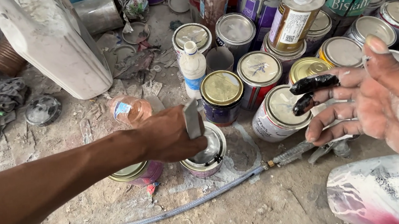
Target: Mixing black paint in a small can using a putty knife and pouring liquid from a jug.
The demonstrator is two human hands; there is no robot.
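Note:
My left hand (169, 135) reaches in from the left and grips a flat metal blade (192, 119), its lower end inside a small open tin (208, 153) on the dusty floor. My right hand (363, 96) hovers at the right, palm open and fingers spread, holding nothing. Two of its fingertips (313, 89) are coated in black paste. A second small tin (134, 173) with a gold lid sits just under my left wrist.
Many closed paint cans (221, 96) crowd the back and right, with a small white bottle (192, 67) among them. A large white jerrycan (54, 43) leans at upper left. A braided hose (161, 214) crosses the floor. A sanded panel (384, 193) lies lower right.

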